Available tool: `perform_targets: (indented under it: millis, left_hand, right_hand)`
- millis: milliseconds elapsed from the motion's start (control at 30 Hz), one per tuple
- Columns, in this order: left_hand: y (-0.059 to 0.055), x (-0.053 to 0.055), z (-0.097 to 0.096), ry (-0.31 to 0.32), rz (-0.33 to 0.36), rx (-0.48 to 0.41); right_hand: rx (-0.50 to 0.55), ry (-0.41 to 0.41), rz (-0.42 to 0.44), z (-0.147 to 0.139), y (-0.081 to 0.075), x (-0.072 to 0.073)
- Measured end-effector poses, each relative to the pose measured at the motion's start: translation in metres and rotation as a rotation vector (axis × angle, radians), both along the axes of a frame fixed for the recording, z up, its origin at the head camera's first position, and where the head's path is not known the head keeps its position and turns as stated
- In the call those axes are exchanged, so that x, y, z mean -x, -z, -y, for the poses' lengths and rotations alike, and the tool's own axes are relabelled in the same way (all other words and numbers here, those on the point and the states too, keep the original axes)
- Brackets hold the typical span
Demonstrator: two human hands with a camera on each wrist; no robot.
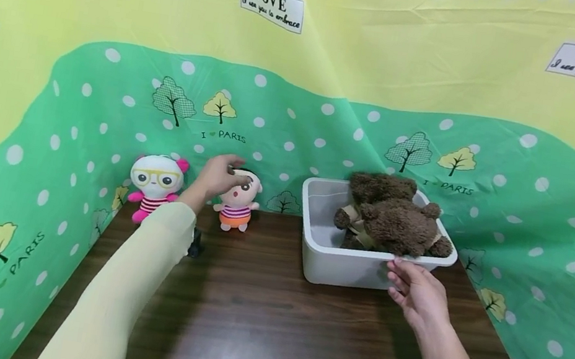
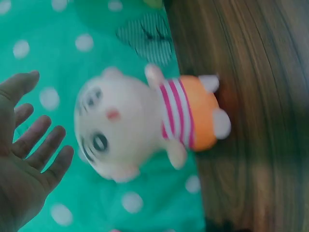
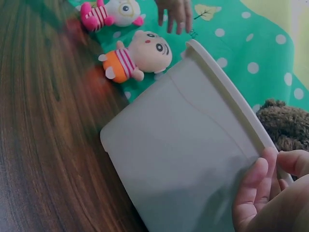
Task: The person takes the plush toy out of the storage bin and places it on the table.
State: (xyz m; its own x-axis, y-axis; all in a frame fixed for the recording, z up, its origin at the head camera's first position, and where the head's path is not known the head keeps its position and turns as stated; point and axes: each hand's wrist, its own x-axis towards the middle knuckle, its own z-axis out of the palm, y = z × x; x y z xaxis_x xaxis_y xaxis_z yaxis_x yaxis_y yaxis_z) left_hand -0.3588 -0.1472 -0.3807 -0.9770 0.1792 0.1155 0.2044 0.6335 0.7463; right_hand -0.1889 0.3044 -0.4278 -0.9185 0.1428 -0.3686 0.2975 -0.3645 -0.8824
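A small doll [image 1: 237, 203] with a striped top and orange shorts leans upright against the backdrop. My left hand [image 1: 220, 179] is over its head in the head view; the left wrist view shows the fingers [image 2: 43, 140] spread apart, with a gap to the doll's head [image 2: 116, 121]. My right hand [image 1: 419, 291] pinches the front rim of a white plastic tub [image 1: 347, 268], thumb on top and fingers below the lip. Inside the tub lie brown plush bears [image 1: 399, 222], one overlapping the other.
A panda doll [image 1: 155, 184] with yellow glasses and a pink striped top sits left of the small doll. A green and yellow printed cloth [image 1: 296, 124] walls in the back and sides of the dark wooden table [image 1: 253, 325].
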Motion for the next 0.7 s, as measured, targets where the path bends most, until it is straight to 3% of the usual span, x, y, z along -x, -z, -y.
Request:
perform_targets:
  millis: [400,567,700]
  left_hand:
    - [-0.035,-0.029,-0.099,0.281,-0.081,0.022]
    - [-0.042,-0.040,-0.140,0.406,-0.084,0.028]
    - [-0.039,-0.049,-0.171,0.487,-0.060,0.053]
  right_hand:
    - [0.007,0.003,-0.016,0.000,-0.001,-0.001]
    - [0.029,-0.002,-0.014,0.001,-0.001,-0.001]
    - [0.047,0.005,-0.005,0.000,0.000,-0.001]
